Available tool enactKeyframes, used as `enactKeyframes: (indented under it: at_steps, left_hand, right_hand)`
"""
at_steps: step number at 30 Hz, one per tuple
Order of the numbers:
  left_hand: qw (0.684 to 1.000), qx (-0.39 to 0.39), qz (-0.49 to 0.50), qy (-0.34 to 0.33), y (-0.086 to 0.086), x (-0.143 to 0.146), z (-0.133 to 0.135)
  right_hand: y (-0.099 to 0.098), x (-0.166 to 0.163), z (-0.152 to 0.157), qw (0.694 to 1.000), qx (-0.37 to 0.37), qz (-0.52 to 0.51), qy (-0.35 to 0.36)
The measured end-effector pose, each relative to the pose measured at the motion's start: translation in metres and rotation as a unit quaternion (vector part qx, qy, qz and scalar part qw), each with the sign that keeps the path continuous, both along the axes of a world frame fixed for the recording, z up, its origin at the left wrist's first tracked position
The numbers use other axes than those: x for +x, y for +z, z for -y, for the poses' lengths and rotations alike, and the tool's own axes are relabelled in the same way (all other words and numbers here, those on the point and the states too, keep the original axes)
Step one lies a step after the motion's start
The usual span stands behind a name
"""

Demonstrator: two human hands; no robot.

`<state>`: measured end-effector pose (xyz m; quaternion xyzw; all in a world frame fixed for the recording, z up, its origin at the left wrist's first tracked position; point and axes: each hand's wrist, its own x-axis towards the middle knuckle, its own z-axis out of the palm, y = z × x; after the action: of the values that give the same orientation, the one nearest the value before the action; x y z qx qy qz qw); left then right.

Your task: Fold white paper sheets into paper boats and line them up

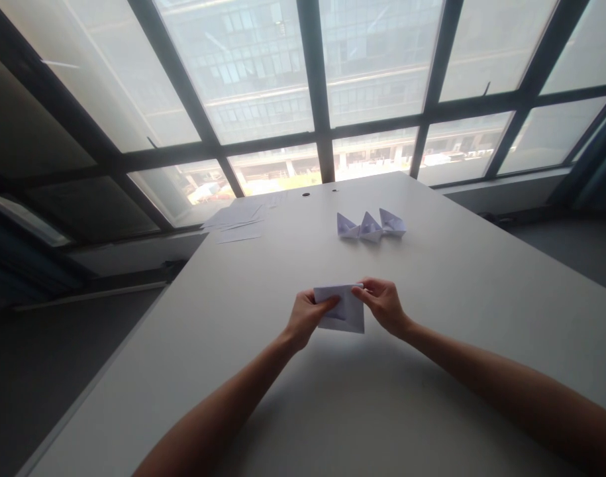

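Note:
A folded white sheet of paper (353, 317), roughly square, is held above the table between both hands. My left hand (306, 318) pinches its left side, thumb lying across the front face and fingers hidden behind. At the upper right corner, my right hand (382, 303) grips the paper between thumb and fingers. Beyond the hands, three folded paper boats (371, 227) stand in a row on the white table (233, 318), close together with their peaks up.
Several loose white sheets (238, 217) lie overlapping at the table's far left edge. Two small dark spots, one a round hole (306, 195), show near the far end. Large windows with dark frames (322, 152) rise behind the table.

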<state>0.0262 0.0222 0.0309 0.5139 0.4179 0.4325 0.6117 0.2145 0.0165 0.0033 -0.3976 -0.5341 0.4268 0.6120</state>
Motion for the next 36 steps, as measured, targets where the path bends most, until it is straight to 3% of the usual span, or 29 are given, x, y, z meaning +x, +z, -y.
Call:
enactKeyframes:
  at_steps: [16, 24, 30, 36]
  left_hand:
    - [0.999, -0.029, 0.033, -0.007, -0.008, 0.000, -0.003]
    - [0.998, -0.048, 0.049, 0.010, -0.007, 0.003, -0.002]
    - [0.986, -0.045, 0.108, 0.115, -0.010, 0.004, -0.008]
    - [0.982, -0.063, 0.144, 0.106, -0.018, 0.003, -0.011]
  right_hand:
    - [0.002, 0.000, 0.002, 0.999, 0.050, 0.009, -0.009]
    - [0.002, 0.000, 0.000, 1.000, -0.008, -0.013, -0.001]
    - [0.002, -0.005, 0.003, 0.989, -0.068, -0.010, 0.132]
    - [0.001, -0.006, 0.002, 0.987, -0.123, 0.019, 0.097]
